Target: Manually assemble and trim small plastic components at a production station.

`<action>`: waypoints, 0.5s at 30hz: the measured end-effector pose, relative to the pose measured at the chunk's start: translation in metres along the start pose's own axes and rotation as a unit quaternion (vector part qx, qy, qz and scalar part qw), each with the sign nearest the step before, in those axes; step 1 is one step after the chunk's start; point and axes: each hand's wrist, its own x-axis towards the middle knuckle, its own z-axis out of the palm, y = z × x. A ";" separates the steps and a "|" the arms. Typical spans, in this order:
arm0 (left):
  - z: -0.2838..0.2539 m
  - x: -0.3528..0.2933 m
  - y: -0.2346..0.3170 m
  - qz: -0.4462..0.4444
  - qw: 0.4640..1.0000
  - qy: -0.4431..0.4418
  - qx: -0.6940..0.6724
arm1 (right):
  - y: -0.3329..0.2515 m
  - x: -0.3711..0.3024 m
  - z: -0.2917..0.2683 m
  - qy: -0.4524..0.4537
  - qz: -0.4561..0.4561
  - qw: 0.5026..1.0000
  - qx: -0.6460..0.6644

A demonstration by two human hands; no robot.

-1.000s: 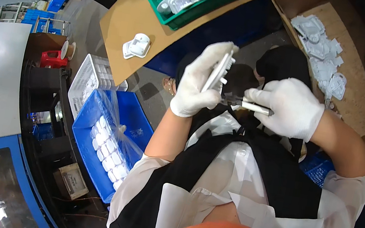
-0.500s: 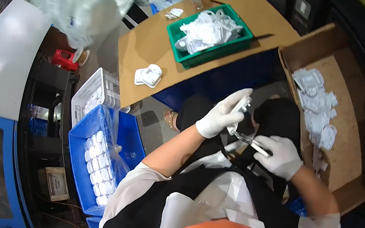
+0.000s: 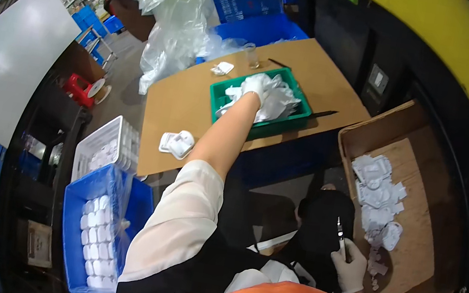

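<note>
Right hand [image 3: 349,266], gloved, sits low near the lap, closed around a slim pointed tool [image 3: 340,231], tip up; just right of it the cardboard box [image 3: 427,179] holds a loose spread of white plastic parts [image 3: 377,192]. Left hand [image 3: 257,86], also gloved, is stretched far forward over the desk [image 3: 186,101] and down in the green tray [image 3: 288,124], resting on the heap of white moulded pieces [image 3: 276,101]; fingers are curled into the pile but can't tell whether they've closed on one. Reads as the pick-up step: fetching a fresh piece while the tool waits. Next move needs a single piece separated from the tangle and brought back to the tool hand. Left of the extended arm: one stray white part [image 3: 177,143] on the desk edge, below it a blue crate [image 3: 72,225] of white items. Beyond the tray, another person handles a big clear plastic bag [image 3: 175,18].
</note>
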 end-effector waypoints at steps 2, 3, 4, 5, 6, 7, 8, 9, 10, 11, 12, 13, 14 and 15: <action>0.005 0.034 -0.083 -0.224 0.967 -0.088 -0.086 | -0.008 0.005 0.004 -0.055 -0.021 0.998 -0.015; 0.014 0.023 -0.104 -0.274 0.939 -0.013 -0.205 | -0.001 0.012 0.003 -0.058 -0.027 0.998 -0.013; 0.022 0.022 -0.116 -0.272 0.940 -0.015 -0.204 | 0.015 0.021 0.000 -0.027 -0.072 0.997 -0.024; 0.024 0.011 -0.137 -0.297 0.945 0.041 -0.127 | 0.020 0.019 -0.001 -0.002 -0.115 0.993 -0.029; 0.016 -0.001 -0.165 -0.321 0.941 0.101 -0.044 | 0.019 0.029 -0.007 -0.012 -0.102 0.994 -0.039; 0.033 -0.002 -0.144 -0.249 0.965 0.042 0.069 | 0.024 0.030 -0.016 0.071 -0.115 0.983 -0.126; 0.031 -0.003 -0.111 -0.149 0.973 -0.016 0.177 | 0.032 0.035 -0.032 0.053 -0.008 0.998 -0.045; 0.022 -0.021 -0.080 -0.017 0.976 -0.017 0.216 | 0.038 0.037 -0.045 0.090 0.020 0.996 -0.019; 0.011 -0.046 -0.055 -0.021 0.981 -0.020 0.191 | 0.045 0.042 -0.049 0.142 -0.022 0.990 -0.004; -0.018 -0.077 -0.066 -0.047 0.973 -0.084 -0.211 | 0.031 0.046 -0.047 0.169 -0.040 0.985 0.002; -0.049 -0.104 -0.089 -0.092 0.799 -0.142 -0.577 | 0.033 0.059 -0.055 0.132 0.016 0.987 -0.094; -0.061 -0.128 -0.110 -0.041 0.677 -0.102 -0.728 | 0.033 0.068 -0.054 0.137 0.058 0.987 -0.060; -0.063 -0.157 -0.117 -0.061 0.672 -0.082 -0.734 | 0.062 0.080 -0.055 0.189 0.022 0.980 -0.049; -0.075 -0.171 -0.056 -0.190 0.660 -0.086 -0.721 | 0.100 0.088 -0.071 0.230 0.062 0.970 -0.057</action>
